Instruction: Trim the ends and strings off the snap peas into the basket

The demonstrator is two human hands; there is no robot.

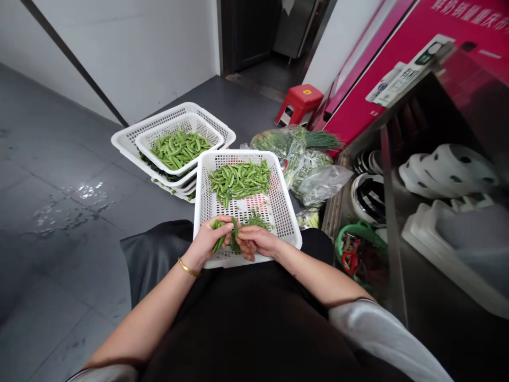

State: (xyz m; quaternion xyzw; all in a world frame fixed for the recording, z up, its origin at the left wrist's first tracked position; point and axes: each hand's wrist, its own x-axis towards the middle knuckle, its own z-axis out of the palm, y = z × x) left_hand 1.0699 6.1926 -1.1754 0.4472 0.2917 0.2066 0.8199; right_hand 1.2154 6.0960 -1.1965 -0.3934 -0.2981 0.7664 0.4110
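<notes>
A white plastic basket [289, 223] rests on my lap, tilted a little. Green pea pods [240, 180] lie heaped in its far half, and small green trimmings [256, 218] are scattered nearer to me. My left hand [212, 236] is closed around several pea pods over the basket's near left part. Fingers of my right hand [254, 240] are pinched together at a pod [234, 229] held between the two hands. Whether the right fingertips hold the pod's end or its string is too small to tell.
Stacked white baskets [119, 139] at the left hold more pods [178, 148]. Bagged green vegetables [296, 159] lie beyond my basket at the right, before a red stool [300, 103]. A metal shelf [392, 228] with white containers and a green basket [342, 239] stand close on the right.
</notes>
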